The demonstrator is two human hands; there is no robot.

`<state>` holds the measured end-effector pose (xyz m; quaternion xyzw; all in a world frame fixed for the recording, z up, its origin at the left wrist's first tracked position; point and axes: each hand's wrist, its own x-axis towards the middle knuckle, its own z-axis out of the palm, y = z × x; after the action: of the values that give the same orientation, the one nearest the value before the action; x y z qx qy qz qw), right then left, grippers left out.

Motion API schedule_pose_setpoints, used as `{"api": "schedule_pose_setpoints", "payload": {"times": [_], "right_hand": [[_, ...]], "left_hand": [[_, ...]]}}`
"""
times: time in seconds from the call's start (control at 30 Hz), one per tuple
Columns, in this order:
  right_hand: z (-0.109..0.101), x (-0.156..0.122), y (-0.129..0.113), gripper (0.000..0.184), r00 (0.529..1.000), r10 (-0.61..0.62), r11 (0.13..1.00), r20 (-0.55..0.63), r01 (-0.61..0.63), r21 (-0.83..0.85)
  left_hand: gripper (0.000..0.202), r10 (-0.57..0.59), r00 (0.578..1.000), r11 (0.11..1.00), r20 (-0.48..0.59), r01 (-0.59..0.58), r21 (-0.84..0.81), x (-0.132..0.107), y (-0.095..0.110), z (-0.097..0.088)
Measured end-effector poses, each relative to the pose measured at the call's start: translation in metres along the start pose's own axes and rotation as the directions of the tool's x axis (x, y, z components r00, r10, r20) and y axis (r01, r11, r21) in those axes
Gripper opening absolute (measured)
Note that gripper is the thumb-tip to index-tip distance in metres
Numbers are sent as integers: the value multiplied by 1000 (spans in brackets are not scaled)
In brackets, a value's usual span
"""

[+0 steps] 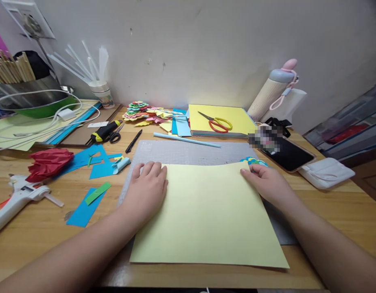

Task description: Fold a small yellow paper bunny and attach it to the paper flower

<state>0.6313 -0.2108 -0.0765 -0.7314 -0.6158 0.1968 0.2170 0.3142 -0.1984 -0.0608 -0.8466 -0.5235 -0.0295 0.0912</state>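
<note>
A pale yellow sheet of paper [203, 219] lies over a grey cutting mat [233, 149], its near edge reaching past the mat onto the wooden table. My left hand [149, 189] rests palm down on the sheet's upper left corner, fingers stretched forward. At the opposite far corner, my right hand [265, 179] pinches the paper between thumb and fingers, and that edge lifts slightly. A blue, green and yellow paper piece [252, 160] shows partly behind that corner. Beyond the sheet, a light blue paper tube [188, 140] lies across the mat's far edge.
Red-and-yellow scissors [219, 124] lie on a yellow paper stack [243, 116]. To the left are a glue gun [20, 199], crumpled red paper [50, 162], blue strips [86, 209] and a pen [133, 141]. A phone [288, 152] and white case [326, 173] sit right.
</note>
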Motion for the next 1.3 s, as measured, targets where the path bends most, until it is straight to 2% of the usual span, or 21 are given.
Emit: {"api": "schedule_pose_setpoints", "payload": {"times": [0.2,0.43,0.7,1.07,1.17,1.3], "right_hand": [[-1,7,5,39,996,87,988,-22,-89,-124],[0,8,4,35,995,95,959,3,-91,-270],[0,6,8,35,996,89,950,30,-76,-303],[1,1,13,31,995,97,967,28,-88,-238],[0,1,16,33,992,115,981,51,-105,-161],[-3,-5,20,46,977,146,989,156,-150,15]], "left_hand": [[42,-27,1000,1000,-3,27,-17,-3,-1,12],[50,-39,999,999,25,39,-16,0,-1,18],[51,-48,998,999,42,49,-15,-2,1,16],[50,-57,998,997,31,58,-44,-1,1,20],[50,-58,998,997,30,59,-57,-1,1,19],[47,-68,997,995,34,70,-74,-5,-2,12]]}}
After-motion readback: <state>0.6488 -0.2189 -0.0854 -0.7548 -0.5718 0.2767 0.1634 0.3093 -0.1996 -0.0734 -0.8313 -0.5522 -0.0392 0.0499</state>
